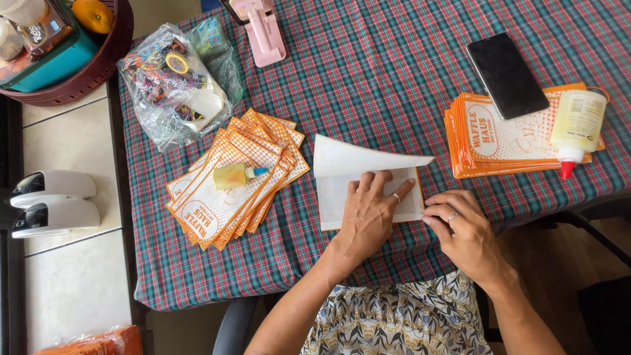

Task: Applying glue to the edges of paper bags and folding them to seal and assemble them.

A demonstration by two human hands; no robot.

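Note:
A white sheet of paper point(355, 161) lies on the plaid tablecloth, its top part folded over and lifted. My left hand point(369, 213) presses flat on the sheet's lower half, fingers spread. My right hand point(460, 227) rests at the sheet's right edge, fingertips curled against the paper's corner. Both hands wear a ring. To the left lies a fanned stack of orange and white printed cards point(230, 177) with a small yellow glue bottle point(235, 175) on top.
A second orange card stack point(499, 138) sits at the right under a black phone point(507, 75) and a white glue bottle with a red tip point(577, 128). A clear plastic bag of small items point(172, 82), a pink hole punch point(264, 29) and a brown basket point(98, 66) lie at the back.

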